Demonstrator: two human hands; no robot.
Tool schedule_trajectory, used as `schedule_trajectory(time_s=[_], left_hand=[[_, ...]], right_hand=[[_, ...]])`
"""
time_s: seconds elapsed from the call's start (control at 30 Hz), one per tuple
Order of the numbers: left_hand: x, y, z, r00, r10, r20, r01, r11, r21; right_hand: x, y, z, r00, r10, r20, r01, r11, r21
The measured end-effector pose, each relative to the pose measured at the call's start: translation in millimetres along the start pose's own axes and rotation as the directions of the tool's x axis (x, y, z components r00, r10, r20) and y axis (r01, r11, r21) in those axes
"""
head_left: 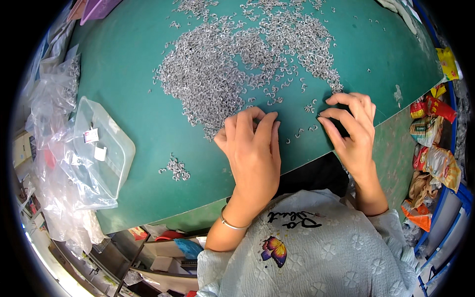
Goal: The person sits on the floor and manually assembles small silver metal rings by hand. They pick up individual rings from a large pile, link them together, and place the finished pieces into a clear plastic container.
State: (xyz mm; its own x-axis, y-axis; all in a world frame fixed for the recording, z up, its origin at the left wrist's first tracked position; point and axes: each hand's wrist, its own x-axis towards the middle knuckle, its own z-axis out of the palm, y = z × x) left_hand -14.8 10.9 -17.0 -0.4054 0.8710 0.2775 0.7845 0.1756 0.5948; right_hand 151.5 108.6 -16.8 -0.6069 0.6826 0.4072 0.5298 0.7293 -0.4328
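Many small grey C-shaped metal pieces lie heaped and scattered over the green table. My left hand is at the near edge of the big heap, its fingers bent down and the thumb and forefinger drawn together; anything between them is too small to make out. To the right, my right hand hovers low over the table with thumb and forefinger tips pinched together. What it holds, if anything, I cannot make out. A few loose pieces lie just left of its fingertips, and a small separate cluster sits left of my left wrist.
A clear plastic tub stands at the table's left side, beside crumpled clear plastic bags. A purple bin is at the far left. Coloured packages line the right, past the table edge. Shelves lie below at the left.
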Motion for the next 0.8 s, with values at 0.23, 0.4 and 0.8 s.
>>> schedule_trajectory(time_s=[0.23,0.4,0.8], left_hand=[[-1.4,4.6,-0.2,0.998,0.033,0.047,-0.029,0.996,-0.084],[7.8,17.4,11.5,0.997,0.065,0.044,-0.061,0.994,-0.092],[12.8,22.4,25.0,0.998,0.030,0.048,-0.023,0.990,-0.140]], right_hand=[[0.2,4.7,-15.3,0.991,-0.103,0.088,0.102,0.995,0.014],[16.6,10.4,-6.3,0.999,-0.036,0.037,0.034,0.998,0.046],[12.0,17.2,-7.3,0.984,-0.149,0.103,0.146,0.989,0.036]])
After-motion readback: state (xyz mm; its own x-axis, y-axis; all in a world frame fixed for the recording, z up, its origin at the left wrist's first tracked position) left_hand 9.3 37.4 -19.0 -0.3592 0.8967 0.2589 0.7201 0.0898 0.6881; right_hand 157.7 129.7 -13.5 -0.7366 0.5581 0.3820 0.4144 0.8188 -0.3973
